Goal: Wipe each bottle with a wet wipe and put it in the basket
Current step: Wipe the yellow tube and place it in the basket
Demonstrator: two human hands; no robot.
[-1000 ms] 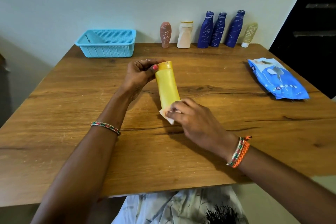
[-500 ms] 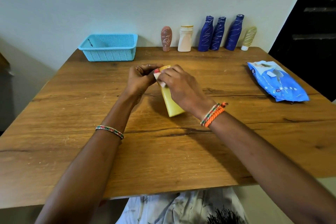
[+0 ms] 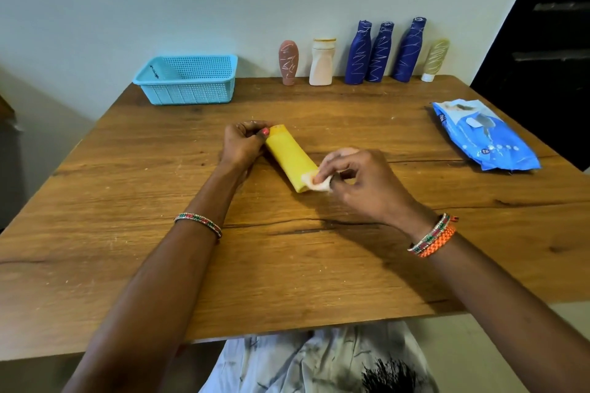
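Note:
A yellow bottle lies on its side at the middle of the wooden table. My left hand grips its cap end. My right hand pinches a small white wet wipe against the bottle's near end. Along the back wall stand a brown bottle, a white bottle, three dark blue bottles and a pale green tube. A light blue basket stands empty at the back left.
A blue pack of wet wipes lies at the right side of the table. The table's front edge runs just above my lap. A dark doorway is at the far right.
My right hand slid the wipe from the bottle's cap end back down to its near end. The bottle has turned a little, its near end now pointing to the right.

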